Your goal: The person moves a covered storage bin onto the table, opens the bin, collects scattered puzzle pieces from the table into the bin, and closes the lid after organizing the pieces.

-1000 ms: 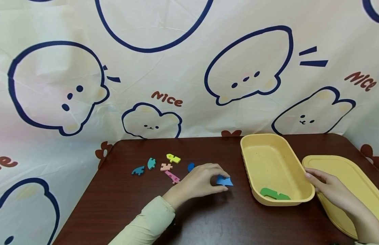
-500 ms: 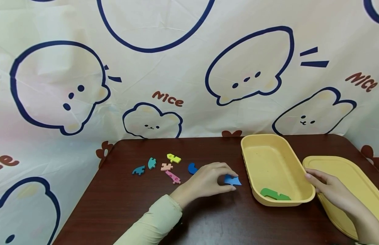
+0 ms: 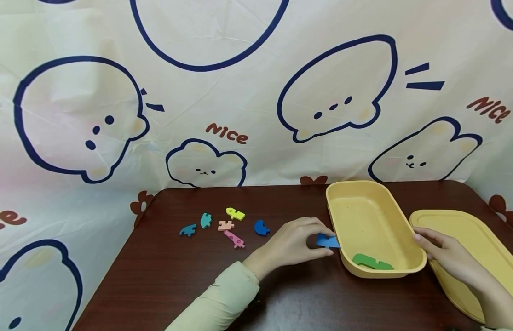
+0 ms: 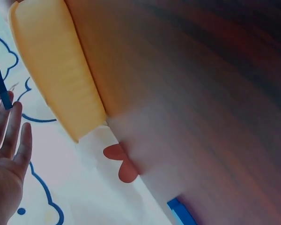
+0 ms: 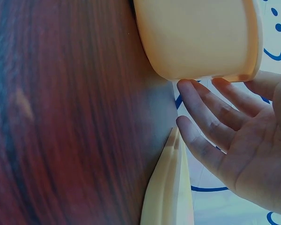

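My left hand (image 3: 291,243) pinches a light blue puzzle piece (image 3: 327,241) between thumb and fingertips, right at the left side of a yellow plastic box (image 3: 374,220). In the left wrist view the piece (image 4: 3,90) shows edge-on, raised above the table. At the box's right side, my right hand (image 3: 451,255) holds the rim, its thumb over the edge and its fingertips against the outer wall, as the right wrist view shows. A green puzzle piece (image 3: 372,262) lies inside the box near its front end.
Left on the dark wooden table (image 3: 157,276) lie a dark blue piece (image 3: 262,227), a pink piece (image 3: 234,239), a peach piece (image 3: 225,225), a yellow piece (image 3: 235,214) and two teal pieces (image 3: 205,220). A yellow lid (image 3: 455,225) lies right of the box.
My left hand has moved right with the light blue piece, up to the box's left side, uncovering the dark blue piece. The right hand and box have stayed in place.
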Demonstrator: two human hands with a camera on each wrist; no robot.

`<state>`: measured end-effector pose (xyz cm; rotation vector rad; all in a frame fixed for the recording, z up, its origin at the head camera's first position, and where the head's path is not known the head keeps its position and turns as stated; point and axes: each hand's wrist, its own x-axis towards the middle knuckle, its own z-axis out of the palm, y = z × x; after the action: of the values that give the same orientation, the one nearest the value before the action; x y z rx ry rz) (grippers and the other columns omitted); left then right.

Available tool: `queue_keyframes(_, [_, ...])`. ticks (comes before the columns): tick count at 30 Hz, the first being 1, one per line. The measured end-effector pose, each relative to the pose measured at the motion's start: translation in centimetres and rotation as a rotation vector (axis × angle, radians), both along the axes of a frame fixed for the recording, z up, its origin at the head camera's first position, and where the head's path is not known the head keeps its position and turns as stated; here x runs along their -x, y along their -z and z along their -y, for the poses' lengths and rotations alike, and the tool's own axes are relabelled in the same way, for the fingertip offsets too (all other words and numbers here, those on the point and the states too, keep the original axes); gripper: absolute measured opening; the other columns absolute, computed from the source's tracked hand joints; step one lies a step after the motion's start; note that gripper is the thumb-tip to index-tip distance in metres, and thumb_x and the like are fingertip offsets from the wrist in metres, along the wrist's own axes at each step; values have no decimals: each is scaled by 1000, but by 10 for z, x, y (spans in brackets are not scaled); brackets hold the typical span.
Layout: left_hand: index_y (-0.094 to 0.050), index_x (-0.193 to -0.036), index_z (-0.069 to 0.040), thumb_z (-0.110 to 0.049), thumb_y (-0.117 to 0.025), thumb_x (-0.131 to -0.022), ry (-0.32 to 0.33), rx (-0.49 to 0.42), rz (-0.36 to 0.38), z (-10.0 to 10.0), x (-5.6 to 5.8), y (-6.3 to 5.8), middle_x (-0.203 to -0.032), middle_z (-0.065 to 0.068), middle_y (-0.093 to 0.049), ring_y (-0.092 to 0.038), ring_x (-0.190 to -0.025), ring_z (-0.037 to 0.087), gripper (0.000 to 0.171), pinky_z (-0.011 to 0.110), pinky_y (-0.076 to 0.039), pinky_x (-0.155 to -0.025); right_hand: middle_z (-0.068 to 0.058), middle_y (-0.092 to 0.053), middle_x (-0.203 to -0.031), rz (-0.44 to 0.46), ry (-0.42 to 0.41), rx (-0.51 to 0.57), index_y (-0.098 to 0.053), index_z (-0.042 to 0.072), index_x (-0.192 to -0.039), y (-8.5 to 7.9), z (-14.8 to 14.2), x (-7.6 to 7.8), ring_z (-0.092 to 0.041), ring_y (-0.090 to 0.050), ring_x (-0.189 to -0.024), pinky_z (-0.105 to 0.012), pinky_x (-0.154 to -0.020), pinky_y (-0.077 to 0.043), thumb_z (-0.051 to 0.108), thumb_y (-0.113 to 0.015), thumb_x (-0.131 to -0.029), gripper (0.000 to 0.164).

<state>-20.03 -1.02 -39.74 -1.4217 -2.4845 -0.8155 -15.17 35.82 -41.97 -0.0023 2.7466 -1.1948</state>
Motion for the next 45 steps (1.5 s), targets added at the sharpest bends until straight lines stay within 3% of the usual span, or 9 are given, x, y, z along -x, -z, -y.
queue_keyframes(18, [-72, -118, -21, -38, -76, -87, -5, 26, -85, -30, 3, 1, -113, -11, -65, -52, -99, -2, 36, 6, -37, -87, -38, -48, -134, -1, -2, -7, -36, -15, -143, 0, 0, 0, -5, -62, -82, -25, -67, -49, 36, -40, -108, 63])
queue_keyframes(28, [-72, -121, -21, -39, -74, -89, 6, 51, -25, -42, 3, 2, -115, -11, -65, -50, -100, -5, 37, 5, -36, -85, -37, -47, -135, 7, -1, -6, -35, -15, -144, 0, 0, 0, -4, -61, -83, -25, -67, -49, 37, -40, -108, 63])
queue_keyframes(45, [-71, -123, -24, -43, -72, -90, -2, 151, -78, -59, 4, 5, -119, -12, -65, -52, -109, -1, 37, 7, -35, -93, -36, -50, -132, 2, -3, -7, -35, -15, -144, 0, 0, 0, -4, -61, -82, -24, -66, -49, 36, -40, -108, 63])
